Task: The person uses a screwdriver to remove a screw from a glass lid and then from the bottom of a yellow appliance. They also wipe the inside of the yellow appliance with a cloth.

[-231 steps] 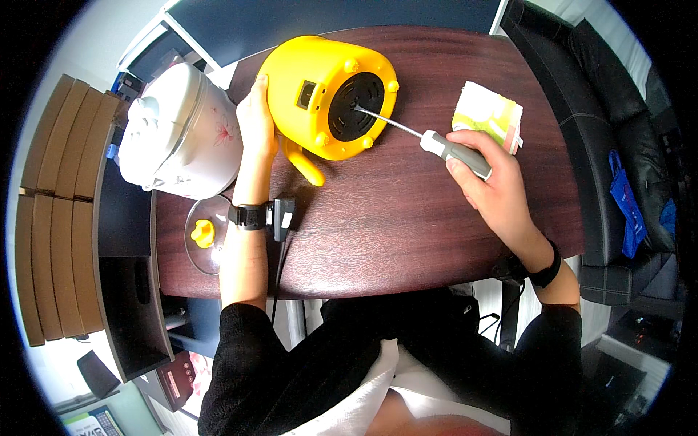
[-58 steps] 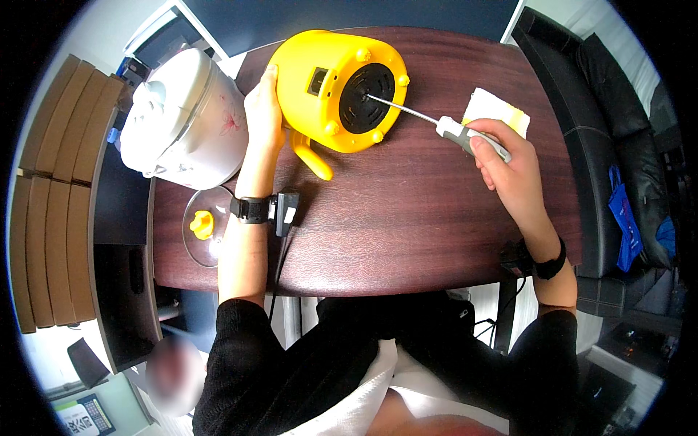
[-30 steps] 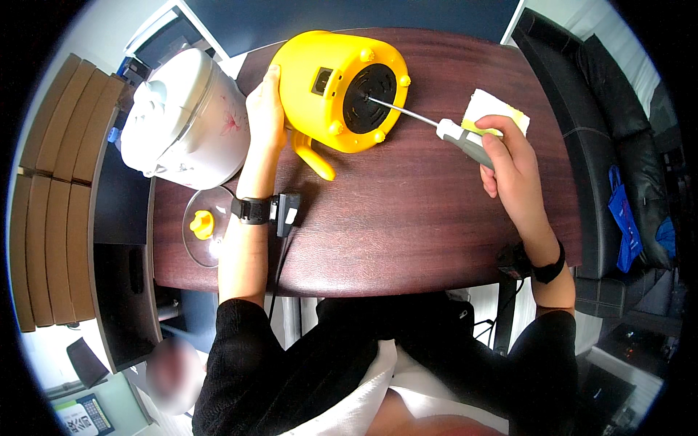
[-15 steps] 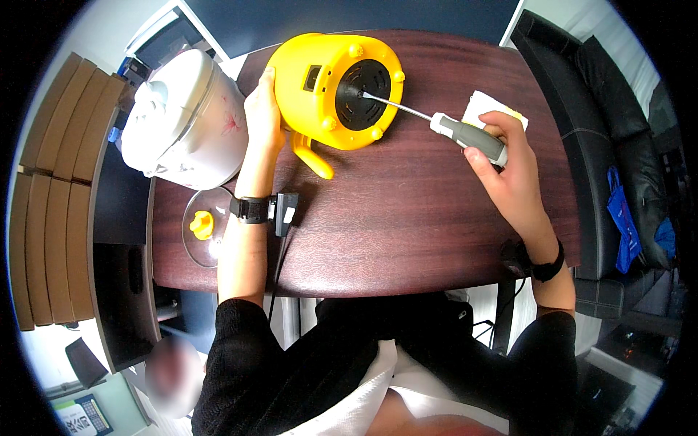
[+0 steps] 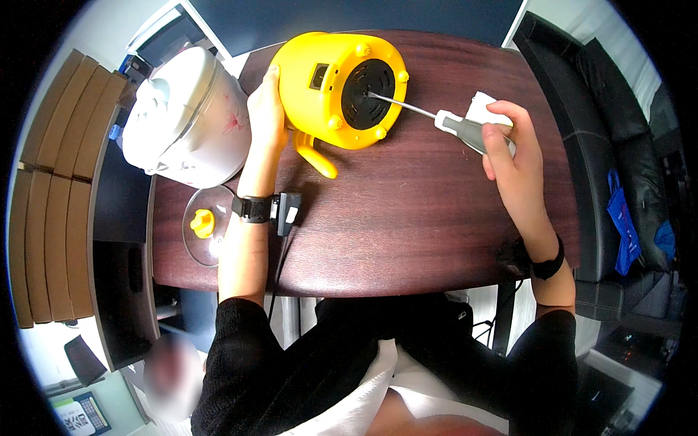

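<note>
A yellow electric pot [image 5: 297, 87] lies tipped on the table, its handle pointing toward me and its underside turned right. My left hand [image 5: 266, 116] grips it along the left side; some of those fingers are hidden behind the body. In the underside sits a round black slotted plate [image 5: 372, 115], ringed by yellow feet. My right hand [image 5: 522, 171] is closed on the grey-and-white handle of a screwdriver [image 5: 464, 131]. The screwdriver's tip touches the middle of the black plate, with the shaft sloping down to the right.
Left of the pot stands a white rice cooker [image 5: 196, 123]. A clear lid with a yellow knob [image 5: 203, 223] rests beside my left forearm. Behind the screwdriver handle is a small white block-like object [image 5: 486, 107]. A black sofa [image 5: 582, 145] borders the table's right side.
My right hand has turned around the screwdriver handle, its fingers now placed differently. The pot has shifted very slightly right, and the screwdriver tip stays at the plate's middle.
</note>
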{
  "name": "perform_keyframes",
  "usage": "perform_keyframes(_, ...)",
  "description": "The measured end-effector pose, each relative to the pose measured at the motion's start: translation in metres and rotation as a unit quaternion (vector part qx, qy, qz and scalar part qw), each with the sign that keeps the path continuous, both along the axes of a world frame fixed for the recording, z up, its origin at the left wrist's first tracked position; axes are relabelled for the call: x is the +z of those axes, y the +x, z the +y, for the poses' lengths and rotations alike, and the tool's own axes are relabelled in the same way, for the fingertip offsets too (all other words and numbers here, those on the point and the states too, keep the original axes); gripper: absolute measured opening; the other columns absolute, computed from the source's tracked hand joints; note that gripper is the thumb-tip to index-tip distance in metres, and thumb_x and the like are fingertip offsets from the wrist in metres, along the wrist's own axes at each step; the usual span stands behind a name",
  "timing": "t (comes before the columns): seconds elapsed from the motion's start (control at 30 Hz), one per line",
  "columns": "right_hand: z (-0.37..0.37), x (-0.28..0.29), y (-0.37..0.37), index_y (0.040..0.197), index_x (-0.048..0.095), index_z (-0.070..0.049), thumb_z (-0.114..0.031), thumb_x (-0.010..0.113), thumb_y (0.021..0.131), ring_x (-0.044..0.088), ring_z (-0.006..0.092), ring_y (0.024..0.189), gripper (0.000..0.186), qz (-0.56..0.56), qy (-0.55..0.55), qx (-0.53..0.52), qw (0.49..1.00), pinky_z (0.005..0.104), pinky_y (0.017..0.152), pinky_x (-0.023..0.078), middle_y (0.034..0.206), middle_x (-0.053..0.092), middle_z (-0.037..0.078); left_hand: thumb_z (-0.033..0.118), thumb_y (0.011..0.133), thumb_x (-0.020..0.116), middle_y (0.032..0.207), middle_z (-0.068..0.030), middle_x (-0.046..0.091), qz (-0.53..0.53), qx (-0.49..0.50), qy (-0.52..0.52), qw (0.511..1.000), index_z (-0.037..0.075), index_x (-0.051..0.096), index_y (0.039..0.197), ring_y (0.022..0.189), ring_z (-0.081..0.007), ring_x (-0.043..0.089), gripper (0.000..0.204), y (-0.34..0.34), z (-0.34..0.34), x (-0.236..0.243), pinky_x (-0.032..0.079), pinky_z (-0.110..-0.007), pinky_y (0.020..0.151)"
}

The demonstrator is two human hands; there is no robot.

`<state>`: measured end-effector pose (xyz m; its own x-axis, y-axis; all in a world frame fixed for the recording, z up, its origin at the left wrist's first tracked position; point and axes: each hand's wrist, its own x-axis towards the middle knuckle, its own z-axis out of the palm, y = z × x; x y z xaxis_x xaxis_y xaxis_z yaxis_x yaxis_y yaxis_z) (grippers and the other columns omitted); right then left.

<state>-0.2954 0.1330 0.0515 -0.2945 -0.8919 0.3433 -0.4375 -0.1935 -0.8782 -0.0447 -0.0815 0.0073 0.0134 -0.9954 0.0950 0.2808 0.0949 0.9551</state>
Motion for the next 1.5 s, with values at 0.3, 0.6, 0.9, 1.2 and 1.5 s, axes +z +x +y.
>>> perform_keyframes(0.3,-0.006,-0.02,-0.009,0.121,0.042,-0.006,-0.011,0.06,0.09,0.042,0.0055,0.063,0.036,0.034,-0.124,0.041,0.991,0.021,0.056,0.035,0.071,0.044,-0.002,0.036,0.093,0.054,0.094,-0.0083,0.067,0.006,0.001,0.008,1.0,-0.002,0.063,0.105,0.08,-0.0139,0.063,0.041,0.0,-0.001,-0.002,0.05,-0.026,0.073)
perform_keyframes(0.6,-0.006,-0.014,-0.008,0.125,0.039,-0.006,-0.015,0.059,0.091,0.045,0.0063,0.065,0.041,0.093,-0.13,0.026,0.987,0.0216,0.058,0.037,0.073,0.047,0.0,0.037,0.092,0.054,0.094,-0.009,0.067,0.001,0.008,0.031,0.999,-0.002,0.063,0.106,0.08,-0.0146,0.063,0.042,0.002,-0.004,-0.002,0.05,-0.026,0.072)
perform_keyframes(0.9,-0.002,-0.013,-0.009,0.126,0.038,-0.006,-0.016,0.059,0.091,0.045,0.0091,0.063,0.041,0.068,-0.006,-0.022,0.997,0.0244,0.057,0.038,0.072,0.047,0.001,0.035,0.093,0.054,0.093,-0.0087,0.067,0.017,0.003,0.024,1.0,-0.002,0.063,0.104,0.079,-0.0141,0.062,0.04,0.002,-0.003,-0.002,0.05,-0.025,0.072)
perform_keyframes(1.2,-0.004,-0.006,-0.001,0.125,0.039,-0.006,-0.013,0.055,0.092,0.046,0.0094,0.069,0.036,0.205,-0.184,0.022,0.961,0.0231,0.056,0.037,0.08,0.046,0.003,0.034,0.093,0.054,0.093,-0.0085,0.067,0.012,0.007,0.023,1.0,-0.002,0.064,0.103,0.079,-0.0135,0.062,0.039,0.001,0.0,0.001,0.05,-0.025,0.072)
perform_keyframes(1.5,0.0,-0.004,-0.005,0.123,0.04,-0.005,-0.012,0.052,0.093,0.044,0.0088,0.065,0.033,0.128,-0.056,-0.003,0.99,0.0243,0.057,0.038,0.078,0.047,0.002,0.034,0.094,0.054,0.093,-0.0091,0.066,-0.004,0.008,0.02,1.0,-0.003,0.063,0.105,0.079,-0.014,0.063,0.04,0.003,-0.002,-0.001,0.05,-0.026,0.073)
